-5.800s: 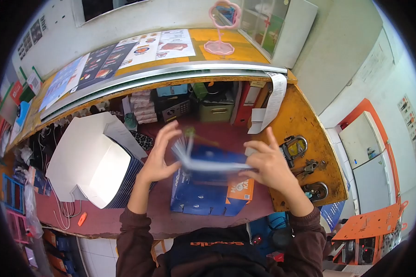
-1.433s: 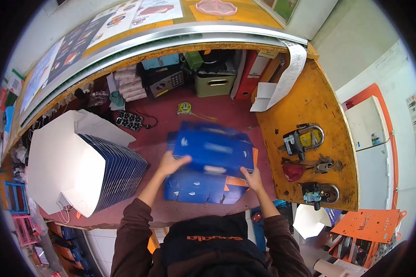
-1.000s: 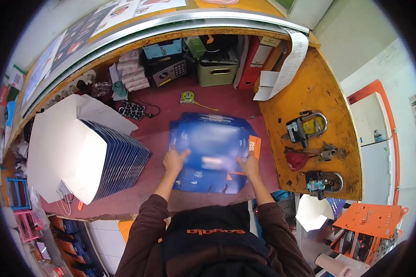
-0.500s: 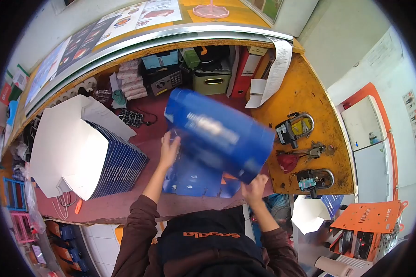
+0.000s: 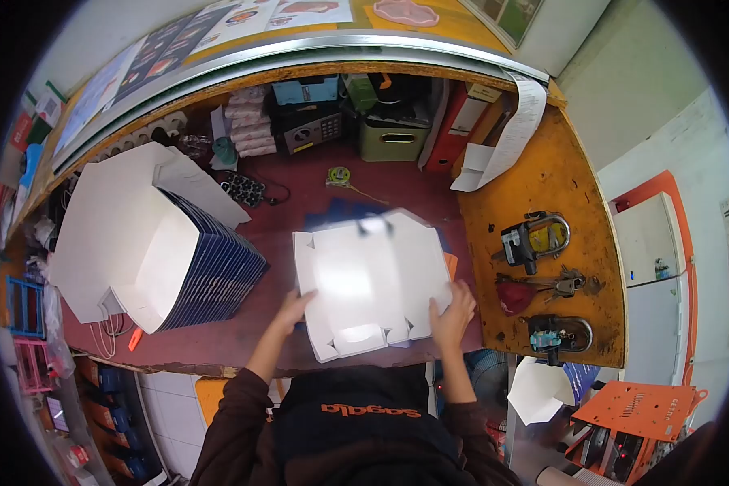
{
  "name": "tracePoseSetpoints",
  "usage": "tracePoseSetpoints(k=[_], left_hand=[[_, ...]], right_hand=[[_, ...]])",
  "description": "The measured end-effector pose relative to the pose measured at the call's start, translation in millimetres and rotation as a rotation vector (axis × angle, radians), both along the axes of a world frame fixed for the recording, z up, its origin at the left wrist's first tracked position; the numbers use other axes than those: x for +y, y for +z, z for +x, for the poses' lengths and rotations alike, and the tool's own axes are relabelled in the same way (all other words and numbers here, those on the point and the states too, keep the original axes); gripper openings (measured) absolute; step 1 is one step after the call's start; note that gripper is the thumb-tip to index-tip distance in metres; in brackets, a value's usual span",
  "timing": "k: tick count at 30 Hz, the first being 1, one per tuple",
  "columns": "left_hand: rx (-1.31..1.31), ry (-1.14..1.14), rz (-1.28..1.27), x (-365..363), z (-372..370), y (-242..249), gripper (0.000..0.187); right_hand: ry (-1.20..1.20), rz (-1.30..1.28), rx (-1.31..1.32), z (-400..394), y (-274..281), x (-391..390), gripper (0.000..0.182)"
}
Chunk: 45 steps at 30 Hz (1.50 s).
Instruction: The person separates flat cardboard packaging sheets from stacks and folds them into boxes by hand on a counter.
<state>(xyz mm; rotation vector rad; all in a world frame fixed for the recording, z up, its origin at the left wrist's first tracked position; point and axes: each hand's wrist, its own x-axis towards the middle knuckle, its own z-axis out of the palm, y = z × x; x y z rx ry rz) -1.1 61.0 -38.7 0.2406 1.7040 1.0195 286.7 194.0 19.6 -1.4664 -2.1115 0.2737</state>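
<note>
A cardboard sheet (image 5: pixel 364 283) lies with its white inner side up on the dark red desk (image 5: pixel 194 347), its notched flaps spread out. My left hand (image 5: pixel 294 309) touches its left edge, and my right hand (image 5: pixel 454 314) grips its right edge, thumb on the white face. Parts of blue cardboard (image 5: pixel 332 214) show beneath and behind the sheet. To the left stands a nested stack of blue and white boxes (image 5: pixel 211 275).
A tape measure (image 5: pixel 338 176) lies behind the sheet. At the back are a small safe (image 5: pixel 312 132), a green bin (image 5: pixel 391 142) and a red binder (image 5: pixel 459 125). Padlocks (image 5: pixel 535 241) and keys (image 5: pixel 569 282) rest on the wooden surface at right.
The blue cardboard held up between my hands has been turned over and lowered, so its white side now faces up. The tape measure has come into view.
</note>
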Motion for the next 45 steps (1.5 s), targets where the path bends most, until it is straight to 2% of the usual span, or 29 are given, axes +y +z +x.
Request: tracePoseSetpoints(k=[1, 2, 3, 5, 6, 8, 9, 10, 11, 12, 14, 15, 16, 18, 19, 21, 22, 25, 29, 30, 32, 34, 35, 38, 40, 41, 43, 44, 45], left_hand=[[0.002, 0.006, 0.0, -2, 4, -14, 0.041], [0.137, -0.002, 0.091, -3, 8, -24, 0.039], [0.272, -0.01, 0.181, -3, 10, -33, 0.038], [0.302, 0.018, 0.209, 2, 9, -25, 0.033], [0.372, -0.069, 0.216, 4, 5, -23, 0.036], [0.445, -0.147, 0.215, 8, -3, -10, 0.039], [0.683, -0.198, 0.093, 15, -4, 2, 0.048], [0.917, -0.251, -0.028, 26, -2, 17, 0.059], [1.186, -0.254, 0.061, 40, -1, 32, 0.066], [1.455, -0.251, 0.151, 55, -2, 42, 0.073], [1.426, -0.53, 0.236, 93, -3, 47, 0.073], [1.401, -0.64, 0.348, 117, -8, 25, 0.073], [1.362, -0.753, 0.325, 135, -5, 29, 0.073], [1.187, -0.915, 0.187, 170, -9, 15, 0.079], [1.103, -0.982, 0.102, 183, -10, 12, 0.083], [1.166, -1.041, 0.019, 199, -9, 4, 0.085], [1.226, -1.098, -0.075, 205, -10, 4, 0.086], [1.143, -1.064, -0.022, 210, -19, -1, 0.084], [1.123, -1.005, 0.108, 206, -24, -3, 0.079], [1.06, -1.029, 0.083, 208, -23, -3, 0.078], [0.996, -1.052, 0.058, 210, -25, 2, 0.077], [0.915, -1.083, 0.162, 208, -28, 7, 0.076], [0.913, -1.084, 0.161, 206, -29, 11, 0.076], [0.885, -1.065, 0.26, 201, -30, 11, 0.065], [0.838, -0.902, 0.338, 198, -29, 3, 0.045], [0.839, -0.9, 0.336, 196, -30, -4, 0.045], [0.832, -0.879, 0.243, 195, -30, -10, 0.029], [0.829, -0.874, 0.242, 194, -26, -10, 0.029], [0.938, -0.817, 0.212, 192, -18, -11, 0.025]], right_hand=[[-0.082, -0.14, 0.081, 2, -13, 14, 0.04], [-0.162, -0.28, 0.161, 4, -17, 24, 0.049], [-0.154, -0.279, 0.16, 10, -19, 31, 0.049], [-0.016, -0.701, 0.379, 10, -8, 41, 0.06], [-0.01, -0.707, 0.375, 10, -5, 42, 0.06], [-0.077, -0.547, -0.172, -3, 18, 41, 0.065], [-0.076, -0.548, -0.174, -13, 18, 43, 0.065], [0.0, -0.311, -0.19, -27, 16, 46, 0.062], [0.075, -0.074, -0.207, -40, 14, 51, 0.059], [0.169, -0.066, -0.223, -54, 1, 61, 0.057], [0.282, -0.033, -0.327, -91, -21, 79, 0.054], [0.298, -0.007, -0.418, -109, -27, 86, 0.053], [0.297, -0.001, -0.411, -124, -36, 94, 0.053], [0.391, 0.084, -0.673, -145, -46, 111, 0.049], [0.386, 0.09, -0.673, -149, -42, 115, 0.049], [0.661, -0.159, -0.714, -154, -36, 122, 0.052], [0.684, -0.196, -0.735, -154, -20, 121, 0.059], [0.629, -0.235, -0.793, -157, -22, 132, 0.068], [0.601, -0.213, -0.657, -148, -27, 147, 0.062], [0.596, -0.304, -0.67, -147, -29, 150, 0.06], [0.651, -0.284, -0.689, -153, -29, 152, 0.06], [0.701, -0.262, -0.707, -158, -27, 155, 0.06], [0.726, -0.34, -0.702, -161, -27, 157, 0.06], [0.756, -0.43, -0.716, -163, -29, 162, 0.057], [0.767, -0.437, -0.739, -163, -28, 160, 0.055], [0.803, -0.441, -0.767, -163, -26, 157, 0.052], [0.839, -0.441, -0.799, -163, -17, 151, 0.048], [0.84, -0.412, -0.765, -162, -9, 146, 0.041], [0.841, -0.386, -0.731, -160, -7, 140, 0.034]])
